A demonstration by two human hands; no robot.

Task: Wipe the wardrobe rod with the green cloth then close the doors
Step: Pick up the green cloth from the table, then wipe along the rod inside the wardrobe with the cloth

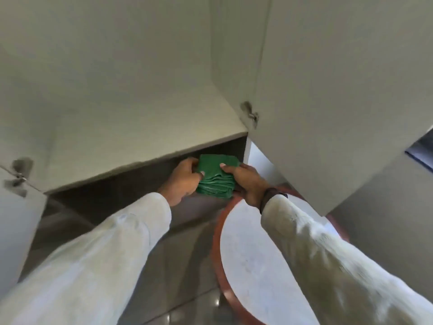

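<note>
A folded green cloth (215, 175) is held between both of my hands, just in front of the dark gap under the wardrobe's pale shelf (145, 137). My left hand (184, 180) grips its left edge with the thumb on top. My right hand (246, 181) grips its right side, thumb pressed on the top face. The right wardrobe door (328, 102) stands open, with a metal hinge (251, 113). The left door (14, 219) is also open, hinge (20, 174) visible. No rod shows in this view.
A round white table with a reddish-brown rim (216, 242) stands directly below my right arm, close to the wardrobe. Glossy grey floor tiles (178, 266) lie between the table and the wardrobe base. A dark framed object (421, 151) sits at the far right edge.
</note>
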